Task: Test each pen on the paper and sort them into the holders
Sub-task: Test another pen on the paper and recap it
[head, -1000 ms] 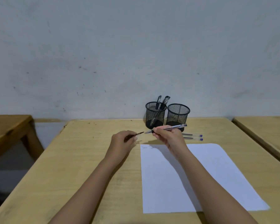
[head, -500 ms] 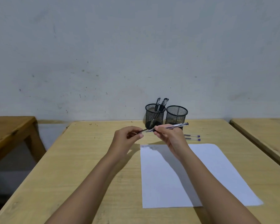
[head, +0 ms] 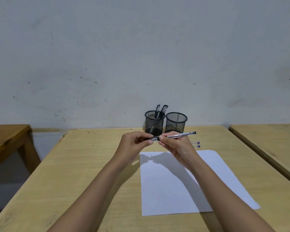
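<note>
A clear pen [head: 179,135] with a black end is held level above the desk, pinched in my right hand [head: 177,146]. My left hand [head: 134,144] pinches the pen's black cap [head: 153,138], which meets the pen's tip. Behind the hands stand two black mesh holders: the left holder [head: 155,122] has two black pens in it, and the right holder [head: 176,123] looks empty. A white paper [head: 174,190] lies below my right hand with faint marks at its top left corner. Two pens with purple ends [head: 197,144] lie beside the right hand, mostly hidden.
The wooden desk [head: 74,173] ends at a grey wall just behind the holders. A darker wooden table [head: 5,138] stands to the left across a gap, and another desk [head: 274,144] sits close on the right.
My left hand has moved right with the cap until it meets the pen's tip. Both hands have risen slightly and come together.
</note>
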A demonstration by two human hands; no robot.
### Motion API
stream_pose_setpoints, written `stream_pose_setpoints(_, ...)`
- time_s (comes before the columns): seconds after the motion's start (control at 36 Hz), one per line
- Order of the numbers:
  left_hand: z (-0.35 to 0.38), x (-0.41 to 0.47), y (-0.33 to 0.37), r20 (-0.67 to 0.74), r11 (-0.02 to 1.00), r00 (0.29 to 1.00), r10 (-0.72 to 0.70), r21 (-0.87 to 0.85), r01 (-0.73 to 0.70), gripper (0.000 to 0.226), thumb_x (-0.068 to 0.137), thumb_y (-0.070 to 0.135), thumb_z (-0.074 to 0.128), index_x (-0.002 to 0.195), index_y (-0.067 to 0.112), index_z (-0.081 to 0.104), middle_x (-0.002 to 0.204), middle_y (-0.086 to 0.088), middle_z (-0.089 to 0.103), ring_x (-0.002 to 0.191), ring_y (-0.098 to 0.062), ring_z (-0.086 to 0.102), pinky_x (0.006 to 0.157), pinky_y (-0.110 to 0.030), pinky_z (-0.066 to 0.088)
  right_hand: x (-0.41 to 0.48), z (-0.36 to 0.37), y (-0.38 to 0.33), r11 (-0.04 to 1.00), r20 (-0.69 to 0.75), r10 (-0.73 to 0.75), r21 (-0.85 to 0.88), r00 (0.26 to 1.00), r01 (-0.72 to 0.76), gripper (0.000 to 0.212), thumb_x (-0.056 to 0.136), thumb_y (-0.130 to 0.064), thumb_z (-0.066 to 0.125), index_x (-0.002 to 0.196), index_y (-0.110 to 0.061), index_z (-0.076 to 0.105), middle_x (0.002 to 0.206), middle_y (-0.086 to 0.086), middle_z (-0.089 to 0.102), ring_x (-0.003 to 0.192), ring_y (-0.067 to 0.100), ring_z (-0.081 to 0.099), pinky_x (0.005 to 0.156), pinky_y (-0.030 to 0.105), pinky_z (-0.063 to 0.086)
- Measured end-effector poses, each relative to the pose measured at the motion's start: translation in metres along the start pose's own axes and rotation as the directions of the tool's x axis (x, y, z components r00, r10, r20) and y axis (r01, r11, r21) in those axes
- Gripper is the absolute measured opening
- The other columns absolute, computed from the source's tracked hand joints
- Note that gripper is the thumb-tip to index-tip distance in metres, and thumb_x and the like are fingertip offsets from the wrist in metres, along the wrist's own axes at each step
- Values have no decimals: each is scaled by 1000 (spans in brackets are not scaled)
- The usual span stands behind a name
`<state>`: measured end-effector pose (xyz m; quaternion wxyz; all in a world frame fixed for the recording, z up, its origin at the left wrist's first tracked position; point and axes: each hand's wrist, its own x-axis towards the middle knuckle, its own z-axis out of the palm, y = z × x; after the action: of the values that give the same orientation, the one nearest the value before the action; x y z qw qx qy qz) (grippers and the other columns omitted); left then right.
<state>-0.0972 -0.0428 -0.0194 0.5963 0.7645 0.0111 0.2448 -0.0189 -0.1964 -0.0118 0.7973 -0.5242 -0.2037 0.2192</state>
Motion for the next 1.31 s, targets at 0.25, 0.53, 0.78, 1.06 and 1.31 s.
stream_pose_setpoints(0.25, -12, -2, 14, 53, 998, 999, 14, 65, -17, 17, 76, 3, 72, 89, 14, 72, 85, 0, 72, 75, -2, 64, 73, -13, 48, -12, -13, -27, 992, -2, -78, -101, 997, 78, 4, 74, 1, 68, 76, -1, 65, 68, 5, 67, 65, 13, 66, 67, 17, 55)
stream_pose_setpoints(0.53, -22, -3, 4, 56, 994, 998, -32, 109, 26, 20, 76, 8, 74, 85, 25, 72, 90, 1, 73, 84, -9, 66, 81, -22, 50, -16, -25, -26, 624, 129, -156, -755, 979, 199, 14, 71, -3, 77, 72, -17, 72, 66, -6, 68, 62, 4, 60, 63, 15, 47)
stream_pose_setpoints(0.78, 29, 41, 8, 157, 999, 988, 8, 38, -14, 19, 81, 10, 69, 95, 23, 68, 93, -9, 71, 87, -20, 66, 84, -28, 52, -20, -54, -40, 509, 20, -254, -848, 967, 151, 16, 78, -2, 66, 78, -17, 71, 77, 1, 69, 62, -1, 55, 64, 13, 45)
stream_pose_setpoints(1.06, 193, 67, 26, 508, 995, 858, 78, 8, -95, 30, 91, 19, 57, 120, 8, 59, 117, -7, 64, 103, -11, 59, 80, -5, 43, -111, -147, -97, 488, -399, -466, -860, 790, -146, 10, 81, -5, 65, 80, -15, 67, 70, -6, 62, 61, 2, 53, 58, 11, 40)
stream_pose_setpoints(1.31, 331, -10, 28, 868, 914, 494, 54, 157, -375, 56, 95, 39, 47, 143, 13, 33, 152, -5, 31, 137, -19, 34, 110, -29, 29, -276, -207, -83, 597, -718, -576, -696, 391, -399, 5, 85, -7, 61, 85, -11, 65, 75, 2, 62, 68, 11, 56, 58, 17, 41)
